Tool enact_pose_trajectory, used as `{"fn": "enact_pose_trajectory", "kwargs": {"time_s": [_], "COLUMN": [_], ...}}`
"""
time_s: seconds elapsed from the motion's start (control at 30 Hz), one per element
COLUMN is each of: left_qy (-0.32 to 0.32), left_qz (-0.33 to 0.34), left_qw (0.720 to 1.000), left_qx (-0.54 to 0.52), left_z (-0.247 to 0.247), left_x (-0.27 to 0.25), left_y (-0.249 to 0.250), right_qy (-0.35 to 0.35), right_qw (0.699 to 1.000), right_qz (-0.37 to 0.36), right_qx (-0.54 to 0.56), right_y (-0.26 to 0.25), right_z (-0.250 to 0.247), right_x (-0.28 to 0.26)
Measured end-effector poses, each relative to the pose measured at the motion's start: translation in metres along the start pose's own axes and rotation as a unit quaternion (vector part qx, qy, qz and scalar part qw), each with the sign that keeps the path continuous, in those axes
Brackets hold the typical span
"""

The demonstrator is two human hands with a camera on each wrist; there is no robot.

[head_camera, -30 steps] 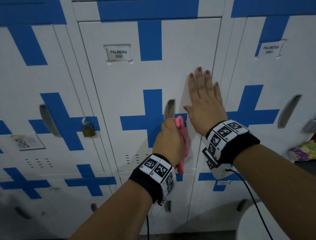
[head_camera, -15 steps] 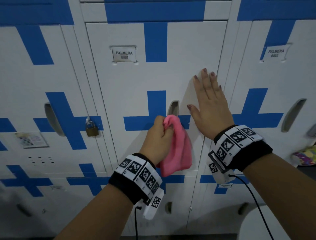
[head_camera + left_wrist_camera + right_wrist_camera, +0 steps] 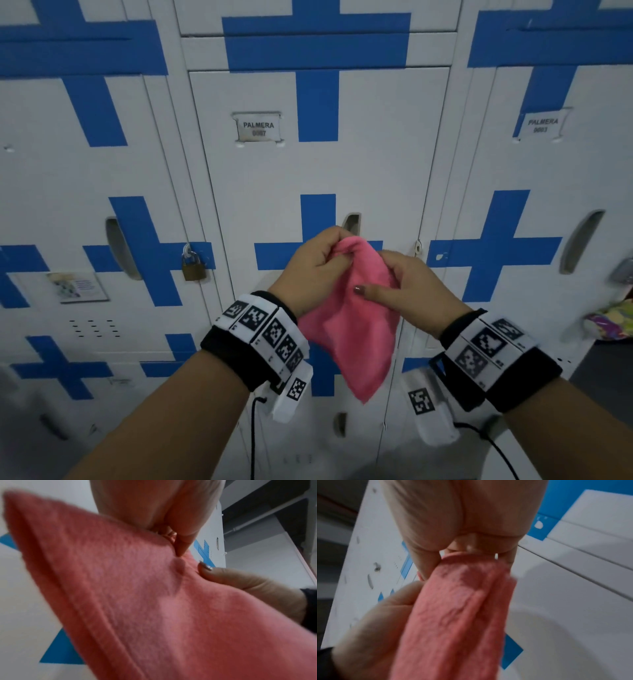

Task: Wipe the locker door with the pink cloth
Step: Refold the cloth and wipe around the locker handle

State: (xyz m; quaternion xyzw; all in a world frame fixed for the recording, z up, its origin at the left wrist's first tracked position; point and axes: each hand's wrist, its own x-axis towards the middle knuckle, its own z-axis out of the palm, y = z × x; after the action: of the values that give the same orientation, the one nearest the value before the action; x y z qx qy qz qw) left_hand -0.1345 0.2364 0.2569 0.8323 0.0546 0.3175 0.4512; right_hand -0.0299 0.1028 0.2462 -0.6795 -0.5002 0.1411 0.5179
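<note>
The pink cloth [image 3: 352, 325] hangs in front of the white locker door [image 3: 318, 171], clear of its surface, with a corner pointing down. My left hand [image 3: 322, 263] grips the cloth's top edge with curled fingers. My right hand [image 3: 407, 287] pinches the cloth from the right, thumb laid across its front. In the left wrist view the pink cloth [image 3: 137, 601] fills most of the frame, with the right thumb [image 3: 240, 580] on it. In the right wrist view the pink cloth [image 3: 458, 615] hangs bunched from the fingers.
The door carries a blue cross, a name plate [image 3: 258, 127] and a recessed handle slot [image 3: 351, 221] just above my hands. A brass padlock [image 3: 193, 265] hangs on the left locker. A colourful object [image 3: 613, 322] lies at the right edge.
My right hand has left the door, where it lay flat, and taken hold of the cloth. The left hand pulled the cloth off the door; the cloth now hangs opened out between both hands.
</note>
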Motion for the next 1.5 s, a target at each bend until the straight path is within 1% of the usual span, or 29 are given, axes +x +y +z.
{"fn": "enact_pose_trajectory", "kwargs": {"time_s": [0.07, 0.13, 0.2, 0.27, 0.33, 0.37, 0.43, 0.47, 0.53, 0.6, 0.67, 0.77, 0.93, 1.03, 1.07, 1.13, 1.27, 1.4, 1.5], "left_qy": [0.008, 0.038, 0.101, 0.168, 0.210, 0.213, 0.185, 0.167, 0.142, 0.133, 0.131, 0.137, 0.146, 0.146, 0.145, 0.145, 0.146, 0.146, 0.146], "left_qz": [0.005, 0.043, 0.085, 0.116, 0.151, 0.165, 0.179, 0.177, 0.161, 0.145, 0.140, 0.138, 0.139, 0.135, 0.134, 0.131, 0.130, 0.130, 0.131], "left_qw": [0.998, 0.983, 0.950, 0.918, 0.887, 0.872, 0.842, 0.830, 0.817, 0.809, 0.798, 0.788, 0.783, 0.783, 0.783, 0.783, 0.782, 0.782, 0.780], "left_qx": [0.068, 0.177, 0.283, 0.339, 0.382, 0.409, 0.474, 0.503, 0.536, 0.554, 0.571, 0.583, 0.589, 0.590, 0.590, 0.590, 0.592, 0.592, 0.595], "left_z": [-0.002, -0.006, -0.011, -0.020, -0.028, -0.031, -0.037, -0.039, -0.043, -0.045, -0.045, -0.043, -0.042, -0.042, -0.042, -0.041, -0.041, -0.041, -0.041], "left_x": [0.008, 0.016, 0.021, 0.025, 0.028, 0.030, 0.034, 0.037, 0.043, 0.047, 0.050, 0.052, 0.053, 0.053, 0.054, 0.054, 0.054, 0.054, 0.054], "left_y": [-0.005, -0.010, -0.011, -0.010, -0.011, -0.012, -0.017, -0.019, -0.024, -0.030, -0.034, -0.037, -0.039, -0.039, -0.039, -0.039, -0.039, -0.040, -0.039], "right_qy": [0.034, 0.090, 0.149, 0.202, 0.251, 0.273, 0.299, 0.298, 0.279, 0.254, 0.218, 0.169, 0.132, 0.101, 0.092, 0.085, 0.077, 0.047, 0.040], "right_qw": [0.997, 0.987, 0.968, 0.946, 0.935, 0.934, 0.939, 0.945, 0.959, 0.965, 0.968, 0.977, 0.977, 0.988, 0.989, 0.984, 0.968, 0.963, 0.959], "right_qz": [0.036, 0.062, 0.095, 0.120, 0.108, 0.090, 0.044, 0.019, -0.021, -0.057, -0.083, -0.070, -0.050, -0.019, -0.004, 0.006, 0.000, 0.001, -0.006], "right_qx": [0.057, 0.117, 0.177, 0.224, 0.227, 0.212, 0.164, 0.134, 0.053, -0.038, -0.092, -0.109, -0.163, -0.114, -0.117, -0.157, -0.238, -0.264, -0.280], "right_y": [0.000, 0.002, 0.006, 0.007, 0.006, 0.004, 0.001, 0.000, 0.001, 0.005, 0.012, 0.020, 0.021, 0.018, 0.018, 0.017, 0.019, 0.022, 0.026], "right_z": [0.002, 0.007, 0.012, 0.017, 0.021, 0.023, 0.028, 0.031, 0.038, 0.044, 0.047, 0.048, 0.052, 0.058, 0.060, 0.058, 0.050, 0.050, 0.047], "right_x": [-0.002, -0.006, -0.009, -0.010, -0.008, -0.005, 0.002, 0.006, 0.014, 0.022, 0.028, 0.034, 0.037, 0.039, 0.039, 0.040, 0.038, 0.032, 0.028]}}
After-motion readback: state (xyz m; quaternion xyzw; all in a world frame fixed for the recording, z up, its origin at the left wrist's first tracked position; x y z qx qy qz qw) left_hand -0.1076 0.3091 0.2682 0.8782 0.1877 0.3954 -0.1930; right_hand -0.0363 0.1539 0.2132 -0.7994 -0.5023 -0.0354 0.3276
